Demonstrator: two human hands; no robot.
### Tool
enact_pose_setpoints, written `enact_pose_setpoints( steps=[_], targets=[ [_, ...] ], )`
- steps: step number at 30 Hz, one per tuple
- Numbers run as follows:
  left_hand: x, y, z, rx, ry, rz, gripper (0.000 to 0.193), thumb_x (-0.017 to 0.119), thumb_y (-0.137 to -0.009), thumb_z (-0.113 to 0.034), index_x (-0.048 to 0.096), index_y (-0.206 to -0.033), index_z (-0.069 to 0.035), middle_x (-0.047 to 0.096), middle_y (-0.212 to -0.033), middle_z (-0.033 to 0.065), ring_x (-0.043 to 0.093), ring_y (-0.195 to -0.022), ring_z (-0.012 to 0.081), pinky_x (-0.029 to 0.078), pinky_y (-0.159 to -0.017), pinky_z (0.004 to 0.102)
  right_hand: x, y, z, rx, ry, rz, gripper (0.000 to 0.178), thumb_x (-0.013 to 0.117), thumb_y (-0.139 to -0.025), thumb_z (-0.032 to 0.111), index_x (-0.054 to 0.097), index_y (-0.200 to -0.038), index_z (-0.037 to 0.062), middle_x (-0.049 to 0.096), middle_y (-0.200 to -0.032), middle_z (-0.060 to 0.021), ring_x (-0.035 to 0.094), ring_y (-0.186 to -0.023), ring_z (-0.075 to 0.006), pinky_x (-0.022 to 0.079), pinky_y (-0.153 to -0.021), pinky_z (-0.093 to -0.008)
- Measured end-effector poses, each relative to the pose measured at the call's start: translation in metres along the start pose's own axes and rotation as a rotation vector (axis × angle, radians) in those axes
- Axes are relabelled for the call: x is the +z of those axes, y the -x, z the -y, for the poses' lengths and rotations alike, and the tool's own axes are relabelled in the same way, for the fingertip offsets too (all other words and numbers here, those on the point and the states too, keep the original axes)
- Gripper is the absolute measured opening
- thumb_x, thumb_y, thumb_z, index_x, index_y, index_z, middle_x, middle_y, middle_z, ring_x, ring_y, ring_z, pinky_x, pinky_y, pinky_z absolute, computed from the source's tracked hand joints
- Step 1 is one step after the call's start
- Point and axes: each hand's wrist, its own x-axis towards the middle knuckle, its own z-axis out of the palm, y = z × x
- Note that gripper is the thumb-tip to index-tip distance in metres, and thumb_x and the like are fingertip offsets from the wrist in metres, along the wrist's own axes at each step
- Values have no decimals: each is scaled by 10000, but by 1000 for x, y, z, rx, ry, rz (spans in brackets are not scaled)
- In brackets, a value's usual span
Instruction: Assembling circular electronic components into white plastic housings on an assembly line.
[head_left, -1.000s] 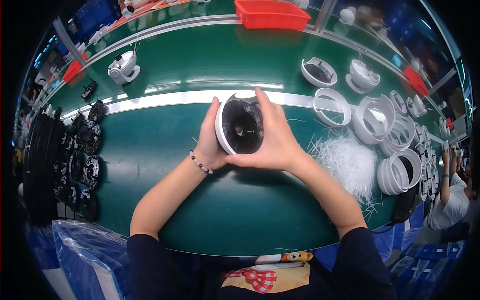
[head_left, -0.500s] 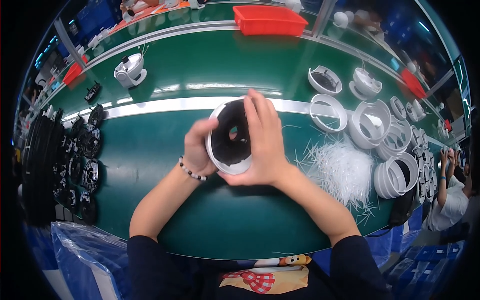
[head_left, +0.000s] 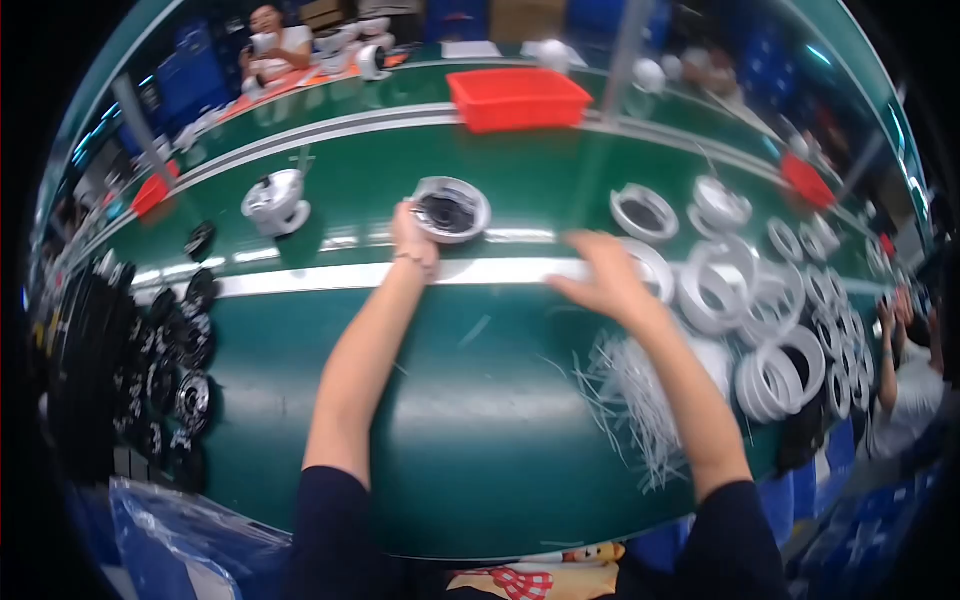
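A white bowl-shaped housing with a black part inside [head_left: 452, 212] is over the green surface past the pale strip, its hollow side up. My left hand [head_left: 412, 232] grips its left edge, arm stretched forward; some fingers are hidden behind the rim. To the right, my right hand [head_left: 605, 275] is held out with thumb and fingers apart and nothing in it. It is slightly blurred. Close by that hand are a white ring [head_left: 650, 268] and a similar white housing with a dark inside [head_left: 643, 213].
Black round parts [head_left: 193, 403] are stacked along the left. Thin white strips [head_left: 640, 400] lie in a heap under my right forearm, beside stacked white rings [head_left: 775, 380]. White assemblies [head_left: 275, 203] stand further back, with a red bin [head_left: 518, 98] at the far side. Other people sit beyond.
The housing has gone from between both hands to farther forward, in my left hand alone. My right hand has let go and moved right. The view has shifted, showing more of the far side.
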Motion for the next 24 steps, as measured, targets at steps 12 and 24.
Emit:
enact_pose_setpoints(
  steps=[12,24],
  targets=[
    [-42,-2,-143,992,-990,54,197,543,-774,-184,599,-859,-15,618,-839,136,600,-773,248,455,-702,298,-12,51,-9,180,262,-63,162,634,-643,121,532,-576,14,535,-605,-159,519,-604,-343,390,-544,-434],
    [-195,-2,-270,139,-2446,-581,288,472,-721,-167,609,-960,-83,580,-1015,117,519,-1000,295,77,-963,592,31,31,117,-942,-215,166,91,601,-652,105,518,-644,68,506,-607,-44,496,-598,-192,389,-596,-305]
  ],
)
